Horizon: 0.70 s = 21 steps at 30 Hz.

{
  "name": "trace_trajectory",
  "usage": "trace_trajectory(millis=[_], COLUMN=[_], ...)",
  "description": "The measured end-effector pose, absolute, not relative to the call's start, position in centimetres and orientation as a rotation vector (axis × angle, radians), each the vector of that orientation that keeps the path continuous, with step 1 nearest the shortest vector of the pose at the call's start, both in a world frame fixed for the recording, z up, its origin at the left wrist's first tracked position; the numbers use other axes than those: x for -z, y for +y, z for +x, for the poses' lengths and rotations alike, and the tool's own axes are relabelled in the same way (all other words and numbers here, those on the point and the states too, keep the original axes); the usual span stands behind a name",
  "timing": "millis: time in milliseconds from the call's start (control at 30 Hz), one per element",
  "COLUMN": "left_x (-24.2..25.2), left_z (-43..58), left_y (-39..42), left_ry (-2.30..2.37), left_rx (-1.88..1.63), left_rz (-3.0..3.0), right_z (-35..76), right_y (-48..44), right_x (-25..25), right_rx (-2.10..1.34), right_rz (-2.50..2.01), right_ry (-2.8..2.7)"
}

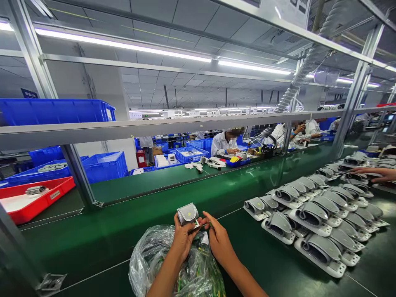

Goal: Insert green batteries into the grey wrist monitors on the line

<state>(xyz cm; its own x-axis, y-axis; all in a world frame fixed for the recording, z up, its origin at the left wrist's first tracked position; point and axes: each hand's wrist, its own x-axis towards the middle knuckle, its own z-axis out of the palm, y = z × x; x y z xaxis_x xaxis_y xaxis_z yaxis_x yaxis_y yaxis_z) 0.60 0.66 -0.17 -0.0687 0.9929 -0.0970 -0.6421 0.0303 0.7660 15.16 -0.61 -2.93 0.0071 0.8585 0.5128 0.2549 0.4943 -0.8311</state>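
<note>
My left hand [182, 239] is closed around a small grey plastic housing [187, 213], held above a clear plastic bag [154, 264] full of small green and yellow parts. My right hand [218, 239] is beside it, its fingertips pinched at the lower right edge of the housing on something too small to make out. Both hands hover over the green conveyor belt [123, 231].
Several rows of grey housings [318, 218] lie on the belt to my right. Another person's hand [375, 173] reaches in at far right. A red tray [34, 200] and blue bins [105, 165] stand at left behind a metal frame. Workers sit across the line.
</note>
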Motion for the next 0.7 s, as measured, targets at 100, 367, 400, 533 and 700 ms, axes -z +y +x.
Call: trace_trajectory(millis=[100, 367, 400, 533, 700], left_x=[0.6, -0.1, -0.2, -0.4, -0.1], left_z=[0.8, 0.9, 0.9, 0.9, 1.0], left_y=[0.8, 0.2, 0.1, -0.3, -0.3], left_ry=[0.838, 0.867, 0.854, 0.788, 0.726], left_rx=[-1.473, -1.420, -1.405, -1.342, -1.320], left_rz=[0.637, 0.694, 0.688, 0.660, 0.654], right_z=[14.7, 14.3, 14.3, 14.4, 14.2], right_y=[-0.6, -1.0, -0.9, -1.0, -1.3], right_x=[2.8, 2.0, 2.0, 2.0, 2.0], right_rx=[-0.823, -0.927, -0.926, -0.936, -0.922], right_rz=[-0.970, -0.963, -0.967, -0.975, -0.971], right_ry=[-1.370, -1.145, -1.123, -1.091, -1.104])
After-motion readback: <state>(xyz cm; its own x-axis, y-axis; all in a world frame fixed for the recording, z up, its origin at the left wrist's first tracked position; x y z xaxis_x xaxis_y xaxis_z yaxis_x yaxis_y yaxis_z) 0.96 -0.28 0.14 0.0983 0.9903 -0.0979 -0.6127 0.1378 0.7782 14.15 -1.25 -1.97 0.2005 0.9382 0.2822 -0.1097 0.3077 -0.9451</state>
